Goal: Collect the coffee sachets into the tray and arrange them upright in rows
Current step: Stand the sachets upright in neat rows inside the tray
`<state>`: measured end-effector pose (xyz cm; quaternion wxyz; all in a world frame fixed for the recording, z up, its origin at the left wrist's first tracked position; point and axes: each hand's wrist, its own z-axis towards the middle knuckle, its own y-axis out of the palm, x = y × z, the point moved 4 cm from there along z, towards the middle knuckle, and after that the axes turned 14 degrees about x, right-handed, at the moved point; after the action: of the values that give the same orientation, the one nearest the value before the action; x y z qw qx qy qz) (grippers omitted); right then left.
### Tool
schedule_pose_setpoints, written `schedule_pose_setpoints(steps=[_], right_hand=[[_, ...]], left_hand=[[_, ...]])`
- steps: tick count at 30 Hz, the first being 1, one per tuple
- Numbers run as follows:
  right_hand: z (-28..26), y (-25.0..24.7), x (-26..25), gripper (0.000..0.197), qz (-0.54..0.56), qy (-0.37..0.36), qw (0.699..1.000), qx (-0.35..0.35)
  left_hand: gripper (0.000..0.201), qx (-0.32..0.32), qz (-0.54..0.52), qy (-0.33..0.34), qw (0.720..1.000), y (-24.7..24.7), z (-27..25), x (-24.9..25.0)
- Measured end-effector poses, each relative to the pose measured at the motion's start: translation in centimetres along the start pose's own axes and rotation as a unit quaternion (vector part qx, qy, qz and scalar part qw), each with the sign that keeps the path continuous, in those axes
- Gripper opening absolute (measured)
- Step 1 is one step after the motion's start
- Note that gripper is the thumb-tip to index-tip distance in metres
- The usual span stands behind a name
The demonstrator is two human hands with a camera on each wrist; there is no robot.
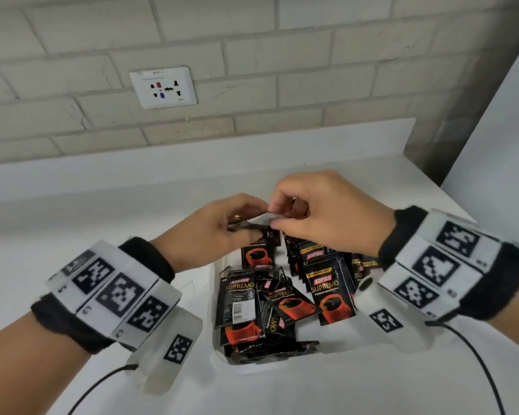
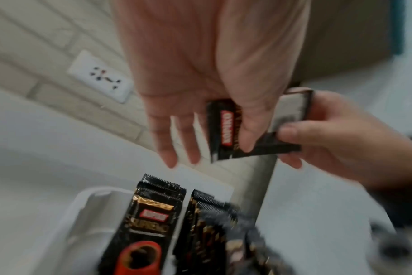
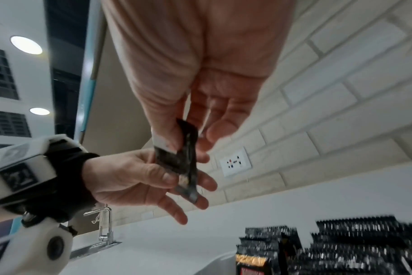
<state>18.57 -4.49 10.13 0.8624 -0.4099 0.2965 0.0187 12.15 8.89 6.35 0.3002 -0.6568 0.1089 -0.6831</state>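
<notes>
A white tray (image 1: 220, 351) on the counter holds several black Kopiko Supremo coffee sachets. Some stand upright on its right side (image 1: 327, 292) and others lie loose on its left (image 1: 241, 307). Both hands hover over the tray's far end. My left hand (image 1: 246, 227) pinches a sachet (image 2: 226, 130) between thumb and fingers. My right hand (image 1: 274, 218) pinches a second, overlapping sachet (image 2: 292, 111) by its edge. From the right wrist, the right hand (image 3: 191, 137) and left hand (image 3: 188, 182) both hold the dark sachets (image 3: 188, 160). Motion blurs the upright sachets (image 3: 353, 247) below.
A wall socket (image 1: 163, 87) sits on the brick wall behind the white counter (image 1: 102, 205). A white panel (image 1: 498, 130) rises at the right. A tap (image 3: 106, 227) stands further along the counter. Cables (image 1: 477, 372) trail from the wrist units.
</notes>
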Motion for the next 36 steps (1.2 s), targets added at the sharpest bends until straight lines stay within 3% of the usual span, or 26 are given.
schedule_pose_setpoints(steps=[1,3,6,9,12,17,22,29,36], right_hand=[[-0.4,-0.6,-0.2,0.005,-0.005,-0.040,0.998,0.042],[-1.6,-1.4,-0.8,0.007,-0.036,-0.126,0.988,0.085],[-3.6,-1.2,-1.5,0.015,-0.115,-0.250,0.958,0.085],[-4.5,-0.3,-1.4,0.012,-0.172,-0.298,0.936,0.073],[-5.0,0.4,-0.9,0.014,-0.165,-0.301,0.938,0.047],[-6.0,0.7,1.3,0.020,-0.143,-0.214,0.964,-0.062],[-7.9,-0.9,3.3,0.024,-0.102,-0.095,0.989,-0.041],[-11.0,-1.4,3.3,0.026,-0.069,-0.015,0.997,-0.037],[-12.7,-0.9,3.1,0.027,-0.045,0.014,0.996,-0.069]], left_hand=[[0.033,0.041,-0.042,-0.022,0.998,-0.6,0.0,-0.4],[0.037,0.095,-0.148,-0.130,0.976,-1.7,-0.2,-0.9],[0.042,0.053,-0.280,-0.250,0.925,-1.7,-0.9,-0.9],[0.039,0.018,-0.265,-0.253,0.930,-0.9,-0.9,-0.3],[0.046,0.025,-0.237,-0.238,0.942,-0.1,-0.6,0.0],[0.022,0.080,-0.103,-0.167,0.977,-1.0,0.7,-0.4],[0.016,0.146,0.043,-0.107,0.982,-2.2,2.3,-2.2],[0.019,0.072,0.161,-0.105,0.979,-0.1,3.6,-4.8],[0.004,0.041,0.288,-0.071,0.954,1.5,4.2,-5.0]])
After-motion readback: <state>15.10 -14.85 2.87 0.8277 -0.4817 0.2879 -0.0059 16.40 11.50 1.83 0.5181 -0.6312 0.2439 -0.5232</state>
